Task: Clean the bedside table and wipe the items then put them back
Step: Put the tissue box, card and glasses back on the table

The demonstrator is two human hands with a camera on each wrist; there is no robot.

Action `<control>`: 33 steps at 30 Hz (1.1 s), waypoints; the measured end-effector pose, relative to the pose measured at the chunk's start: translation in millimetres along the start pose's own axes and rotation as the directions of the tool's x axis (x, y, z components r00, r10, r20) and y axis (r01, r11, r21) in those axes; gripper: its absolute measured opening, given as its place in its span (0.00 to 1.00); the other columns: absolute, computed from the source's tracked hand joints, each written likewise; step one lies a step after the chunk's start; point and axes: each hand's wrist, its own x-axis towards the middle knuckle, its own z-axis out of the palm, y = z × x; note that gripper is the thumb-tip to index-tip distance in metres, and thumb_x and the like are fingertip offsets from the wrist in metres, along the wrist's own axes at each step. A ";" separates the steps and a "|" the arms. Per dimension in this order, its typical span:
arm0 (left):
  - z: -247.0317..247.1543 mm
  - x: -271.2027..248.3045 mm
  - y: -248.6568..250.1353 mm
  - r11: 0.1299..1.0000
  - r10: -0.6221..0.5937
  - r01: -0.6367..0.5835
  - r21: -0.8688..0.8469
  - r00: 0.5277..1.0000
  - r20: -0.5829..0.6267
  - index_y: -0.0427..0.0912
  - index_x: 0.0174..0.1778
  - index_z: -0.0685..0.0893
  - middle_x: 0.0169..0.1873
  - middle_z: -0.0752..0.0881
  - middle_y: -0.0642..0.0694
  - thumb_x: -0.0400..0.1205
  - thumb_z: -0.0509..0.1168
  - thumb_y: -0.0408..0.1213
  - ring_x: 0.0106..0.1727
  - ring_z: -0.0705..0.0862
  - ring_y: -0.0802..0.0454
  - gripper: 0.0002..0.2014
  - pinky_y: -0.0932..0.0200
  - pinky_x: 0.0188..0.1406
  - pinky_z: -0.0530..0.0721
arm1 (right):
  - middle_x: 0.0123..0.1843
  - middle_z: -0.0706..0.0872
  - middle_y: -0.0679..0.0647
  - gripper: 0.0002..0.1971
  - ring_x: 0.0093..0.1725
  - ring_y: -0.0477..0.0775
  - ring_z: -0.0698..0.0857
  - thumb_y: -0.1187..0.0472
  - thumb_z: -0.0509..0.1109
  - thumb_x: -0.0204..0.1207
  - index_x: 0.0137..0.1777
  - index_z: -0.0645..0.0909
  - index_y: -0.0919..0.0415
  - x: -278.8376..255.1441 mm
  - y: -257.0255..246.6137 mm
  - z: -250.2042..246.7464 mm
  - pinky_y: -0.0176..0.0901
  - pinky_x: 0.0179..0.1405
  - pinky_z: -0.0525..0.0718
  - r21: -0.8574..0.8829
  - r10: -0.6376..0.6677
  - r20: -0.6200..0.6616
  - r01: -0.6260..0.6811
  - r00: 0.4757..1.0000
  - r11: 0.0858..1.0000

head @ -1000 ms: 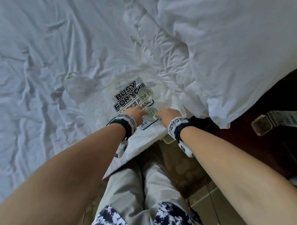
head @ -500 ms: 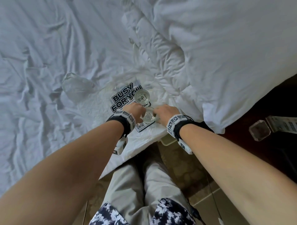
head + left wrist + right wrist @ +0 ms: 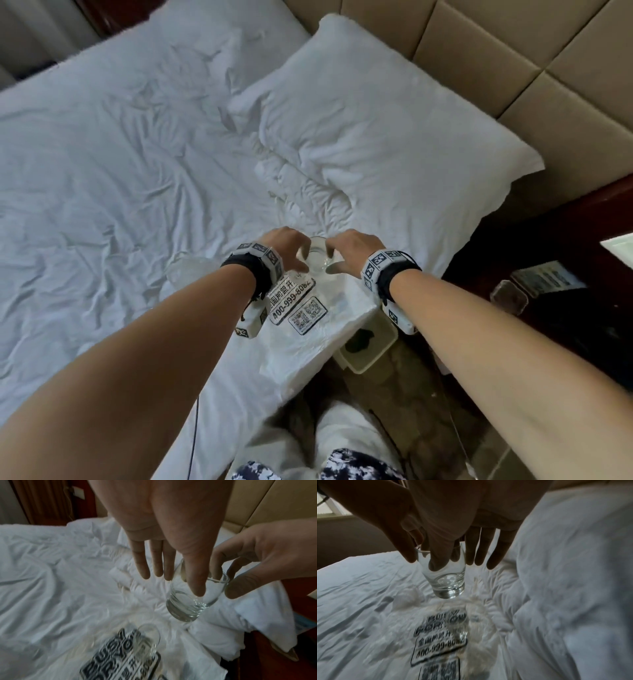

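A small clear glass (image 3: 317, 263) hangs upright above the white bed sheet, held from both sides near its rim. My left hand (image 3: 298, 257) pinches it from the left with the thumb on the wall (image 3: 197, 588), the other fingers straight. From the right, my right hand (image 3: 330, 261) pinches the rim (image 3: 447, 559). The glass's thick base (image 3: 448, 592) is free of the sheet. A second clear glass (image 3: 147, 639) stands below on a black-and-white printed sign (image 3: 291, 305) that lies on the bed.
A clear glass object (image 3: 186, 270) lies on the sheet to the left. A pillow (image 3: 394, 137) and a padded headboard (image 3: 548, 85) are behind. The dark bedside table (image 3: 555, 240) at right carries a glass dish (image 3: 507, 298) and a card. A white bin (image 3: 370, 342) stands on the floor.
Both hands have lifted the nearer glass up off the printed sign. My head has tilted up, so the pillow and headboard now show.
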 end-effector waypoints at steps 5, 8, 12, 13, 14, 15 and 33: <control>-65.3 -38.5 16.8 0.996 0.092 -0.092 0.009 0.979 -0.184 0.49 0.53 0.87 0.48 0.88 0.46 0.72 0.79 0.50 0.50 0.85 0.46 0.17 0.58 0.45 0.75 | 0.55 0.85 0.52 0.17 0.52 0.58 0.84 0.41 0.76 0.72 0.54 0.79 0.49 -40.5 -18.7 -56.0 0.45 0.49 0.78 0.083 0.097 -0.146 -0.085 0.985 0.993; -96.8 -63.1 33.4 0.989 0.126 -0.142 -0.039 0.953 -0.275 0.46 0.52 0.86 0.47 0.88 0.46 0.71 0.80 0.47 0.47 0.85 0.47 0.17 0.56 0.45 0.80 | 0.56 0.86 0.52 0.17 0.53 0.59 0.84 0.42 0.76 0.73 0.54 0.79 0.50 -69.8 -29.6 -86.4 0.47 0.50 0.80 0.141 0.135 -0.226 -0.105 0.965 0.984; -131.7 -91.6 62.2 0.973 0.153 -0.202 -0.108 0.925 -0.348 0.42 0.50 0.86 0.45 0.90 0.42 0.69 0.82 0.41 0.48 0.88 0.44 0.17 0.50 0.53 0.85 | 0.53 0.88 0.53 0.16 0.51 0.57 0.86 0.47 0.79 0.71 0.51 0.79 0.52 -113.9 -40.2 -118.9 0.43 0.49 0.81 0.243 0.207 -0.330 -0.129 0.921 0.962; -139.0 -97.7 70.6 0.968 0.166 -0.223 -0.115 0.914 -0.369 0.41 0.49 0.86 0.44 0.90 0.41 0.69 0.82 0.40 0.47 0.89 0.43 0.17 0.49 0.53 0.86 | 0.52 0.88 0.53 0.17 0.50 0.58 0.87 0.47 0.80 0.70 0.50 0.78 0.52 -125.5 -42.2 -125.7 0.44 0.50 0.82 0.268 0.232 -0.347 -0.141 0.909 0.953; -145.3 -103.1 79.4 0.962 0.182 -0.245 -0.119 0.904 -0.387 0.41 0.48 0.86 0.43 0.90 0.41 0.69 0.82 0.40 0.47 0.89 0.43 0.17 0.48 0.53 0.86 | 0.51 0.88 0.54 0.17 0.50 0.58 0.87 0.47 0.80 0.69 0.49 0.78 0.52 -137.4 -43.8 -131.7 0.45 0.51 0.83 0.289 0.254 -0.363 -0.151 0.897 0.945; -151.6 -108.4 89.1 0.958 0.201 -0.265 -0.112 0.893 -0.402 0.41 0.48 0.86 0.43 0.90 0.41 0.69 0.83 0.40 0.47 0.89 0.43 0.16 0.49 0.53 0.86 | 0.50 0.88 0.55 0.18 0.50 0.58 0.86 0.46 0.81 0.69 0.49 0.78 0.52 -148.4 -44.4 -137.3 0.46 0.52 0.84 0.306 0.281 -0.377 -0.167 0.882 0.937; -180.0 -137.0 323.1 0.847 0.525 -0.521 0.108 0.785 -0.330 0.49 0.41 0.86 0.45 0.86 0.51 0.66 0.84 0.46 0.45 0.84 0.50 0.15 0.60 0.42 0.80 | 0.48 0.81 0.56 0.19 0.48 0.60 0.83 0.43 0.78 0.67 0.48 0.79 0.54 -358.2 45.9 -159.3 0.45 0.44 0.76 0.374 0.595 -0.477 -0.463 0.647 0.803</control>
